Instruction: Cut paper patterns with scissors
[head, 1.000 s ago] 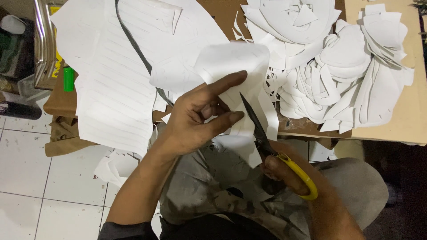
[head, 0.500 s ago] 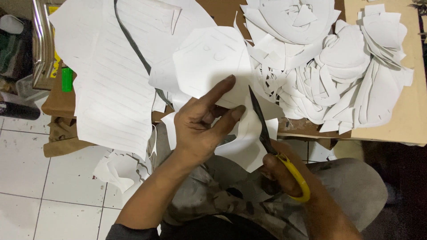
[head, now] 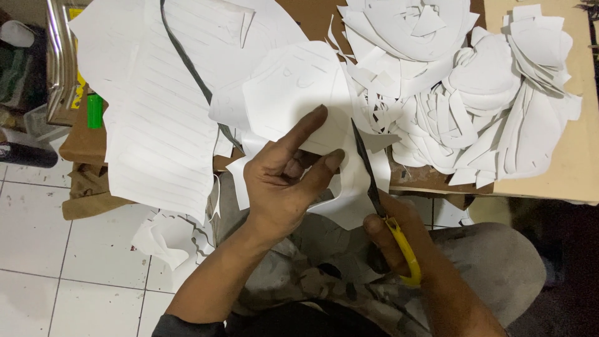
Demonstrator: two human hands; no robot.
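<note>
White paper sheet [head: 299,100] pinched in my left hand [head: 284,181] over lap, at desk [head: 580,168] edge. Right hand [head: 399,240] grips yellow-handled scissors [head: 374,187], blades in sheet. Best: keep sheet taut, feed slowly along outline.

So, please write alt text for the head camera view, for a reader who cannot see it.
The left hand holds a white paper sheet while the right hand cuts it with yellow-handled scissors. A pile of white cut-outs lies on a brown board.

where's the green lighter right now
In the head view, the small green plastic lighter lies far left on brown cardboard, beside the large lined white sheet.
</note>
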